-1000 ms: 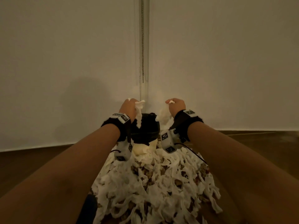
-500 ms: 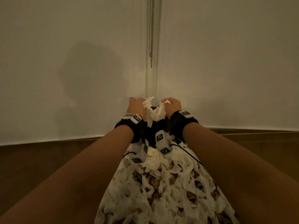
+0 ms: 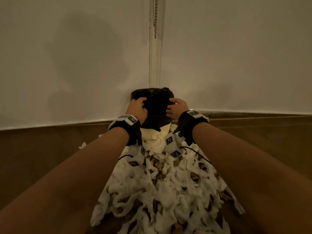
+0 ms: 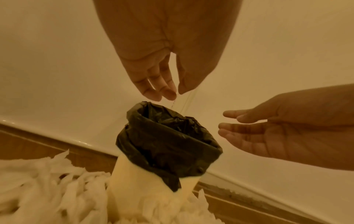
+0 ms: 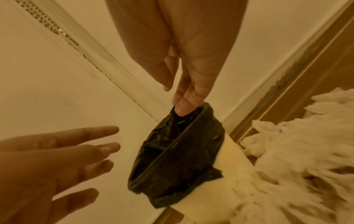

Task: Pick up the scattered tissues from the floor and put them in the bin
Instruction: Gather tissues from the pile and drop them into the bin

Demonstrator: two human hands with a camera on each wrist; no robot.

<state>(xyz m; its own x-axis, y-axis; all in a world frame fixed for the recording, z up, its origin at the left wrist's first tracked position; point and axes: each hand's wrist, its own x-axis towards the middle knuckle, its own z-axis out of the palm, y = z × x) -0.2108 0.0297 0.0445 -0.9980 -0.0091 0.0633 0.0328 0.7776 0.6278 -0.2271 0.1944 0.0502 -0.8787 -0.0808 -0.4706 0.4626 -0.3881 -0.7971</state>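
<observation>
With both my hands loose and empty over the bin (image 3: 152,105), left hand (image 3: 137,109) and right hand (image 3: 177,109), I should scoop big handfuls of tissues (image 3: 162,191) from the floor just below.

Both arms outstretched, left hand (image 3: 137,109) and right hand (image 3: 177,110) empty, fingers loosely spread

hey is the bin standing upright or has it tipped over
Upright. The bin stands on the floor in the corner, its black liner folded over the rim, mouth facing up.

No readable text, apparently; lighting dim.
</observation>
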